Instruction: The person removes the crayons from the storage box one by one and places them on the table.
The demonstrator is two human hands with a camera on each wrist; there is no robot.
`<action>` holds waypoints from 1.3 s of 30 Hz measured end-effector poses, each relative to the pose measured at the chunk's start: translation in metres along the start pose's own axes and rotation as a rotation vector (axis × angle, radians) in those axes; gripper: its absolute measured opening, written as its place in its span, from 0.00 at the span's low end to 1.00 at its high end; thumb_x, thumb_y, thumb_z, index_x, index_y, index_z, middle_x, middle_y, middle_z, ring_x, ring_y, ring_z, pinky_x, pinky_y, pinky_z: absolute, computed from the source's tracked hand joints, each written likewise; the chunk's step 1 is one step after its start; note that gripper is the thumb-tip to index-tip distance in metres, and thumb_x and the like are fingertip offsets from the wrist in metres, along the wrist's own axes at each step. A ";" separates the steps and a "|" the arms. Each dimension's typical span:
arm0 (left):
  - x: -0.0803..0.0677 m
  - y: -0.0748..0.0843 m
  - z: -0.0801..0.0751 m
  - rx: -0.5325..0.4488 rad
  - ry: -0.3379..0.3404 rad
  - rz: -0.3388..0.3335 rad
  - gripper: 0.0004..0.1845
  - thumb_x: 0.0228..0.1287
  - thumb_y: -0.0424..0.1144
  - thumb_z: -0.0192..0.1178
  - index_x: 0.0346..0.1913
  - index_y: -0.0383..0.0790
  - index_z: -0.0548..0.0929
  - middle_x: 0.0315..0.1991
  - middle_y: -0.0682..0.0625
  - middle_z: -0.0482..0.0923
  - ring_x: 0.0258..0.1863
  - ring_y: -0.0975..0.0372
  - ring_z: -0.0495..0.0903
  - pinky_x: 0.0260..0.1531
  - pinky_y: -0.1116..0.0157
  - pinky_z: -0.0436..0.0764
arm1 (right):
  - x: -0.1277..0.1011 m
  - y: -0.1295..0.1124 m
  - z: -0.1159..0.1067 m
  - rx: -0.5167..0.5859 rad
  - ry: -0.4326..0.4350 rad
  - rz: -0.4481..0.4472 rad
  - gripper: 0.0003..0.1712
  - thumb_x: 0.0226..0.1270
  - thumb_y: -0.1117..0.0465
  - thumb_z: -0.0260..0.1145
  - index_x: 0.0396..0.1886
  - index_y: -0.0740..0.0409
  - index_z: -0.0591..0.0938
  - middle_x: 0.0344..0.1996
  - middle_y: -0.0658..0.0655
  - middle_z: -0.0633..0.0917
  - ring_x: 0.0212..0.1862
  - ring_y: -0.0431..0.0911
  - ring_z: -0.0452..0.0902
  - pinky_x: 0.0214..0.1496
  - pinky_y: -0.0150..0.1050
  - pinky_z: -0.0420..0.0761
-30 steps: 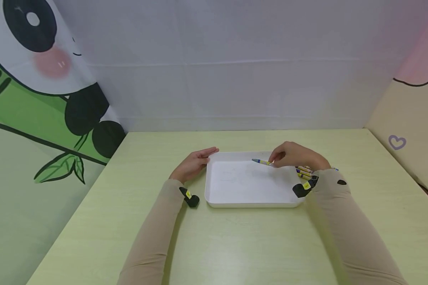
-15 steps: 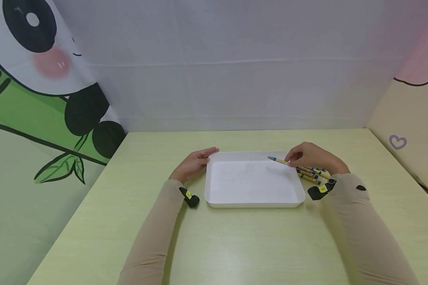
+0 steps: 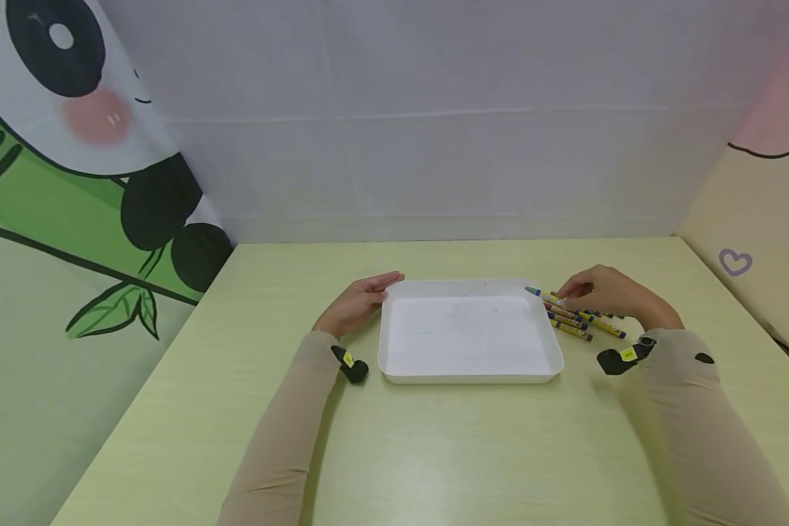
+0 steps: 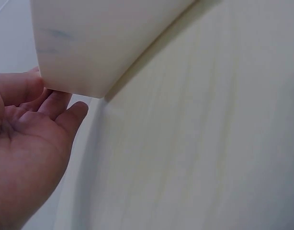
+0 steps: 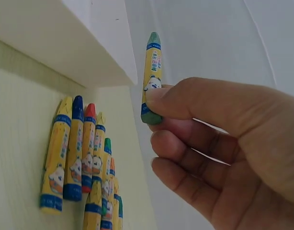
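The crayon (image 5: 152,76), green-tipped in a yellow wrapper, is pinched at its lower end between the thumb and fingers of the right hand (image 5: 219,158). In the head view this crayon (image 3: 543,294) is held just above the table, off the far right corner of the tray (image 3: 470,376), with its tip pointing toward that corner. The right hand (image 3: 608,294) curls over it, the other fingers bent in beneath.

Under and beside that hand lies a row of crayons (image 3: 578,320) on the table, just right of the tray's right edge and close side by side. The wrist view shows these crayons (image 5: 84,163) in the same yellow wrappers, with yellow, blue, red and green tips among them.

The tray is white and shallow, sitting near the middle of the table (image 3: 434,453).

The left hand (image 3: 360,301) lies flat on the table at the tray's far left corner, fingers straight and together, fingertips touching the rim. From the left wrist, the hand (image 4: 27,153) is relaxed and holds nothing, beside the tray's rounded corner (image 4: 89,43).
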State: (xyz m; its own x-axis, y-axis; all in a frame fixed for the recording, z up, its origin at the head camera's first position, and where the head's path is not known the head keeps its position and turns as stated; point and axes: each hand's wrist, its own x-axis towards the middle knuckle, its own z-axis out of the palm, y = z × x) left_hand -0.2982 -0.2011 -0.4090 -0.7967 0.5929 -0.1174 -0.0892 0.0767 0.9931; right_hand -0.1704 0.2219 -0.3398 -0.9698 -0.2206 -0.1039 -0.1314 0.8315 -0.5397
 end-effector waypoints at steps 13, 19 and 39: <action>0.000 0.001 0.000 -0.020 0.002 -0.015 0.26 0.74 0.26 0.42 0.72 0.41 0.63 0.73 0.51 0.61 0.75 0.60 0.54 0.73 0.59 0.57 | -0.022 0.032 -0.007 0.010 0.001 0.049 0.14 0.64 0.61 0.66 0.45 0.65 0.84 0.37 0.55 0.86 0.37 0.40 0.77 0.37 0.34 0.78; -0.001 0.002 0.000 -0.018 0.001 -0.018 0.26 0.74 0.26 0.42 0.72 0.41 0.63 0.73 0.52 0.61 0.75 0.61 0.54 0.73 0.60 0.57 | -0.029 0.043 -0.007 -0.010 0.006 0.075 0.16 0.63 0.57 0.68 0.45 0.64 0.84 0.37 0.53 0.86 0.36 0.39 0.77 0.37 0.33 0.78; 0.001 0.001 0.001 -0.035 0.010 -0.023 0.26 0.74 0.25 0.42 0.72 0.40 0.63 0.73 0.52 0.61 0.75 0.61 0.54 0.73 0.60 0.57 | -0.054 0.078 -0.010 -0.065 0.007 0.094 0.12 0.65 0.63 0.64 0.44 0.63 0.85 0.42 0.60 0.86 0.40 0.42 0.77 0.37 0.36 0.77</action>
State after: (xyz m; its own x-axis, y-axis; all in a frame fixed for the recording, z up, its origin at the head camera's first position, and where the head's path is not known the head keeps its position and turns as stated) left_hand -0.2987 -0.2001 -0.4081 -0.8000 0.5834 -0.1402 -0.1282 0.0621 0.9898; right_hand -0.1308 0.3041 -0.3680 -0.9798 -0.1368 -0.1456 -0.0526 0.8797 -0.4726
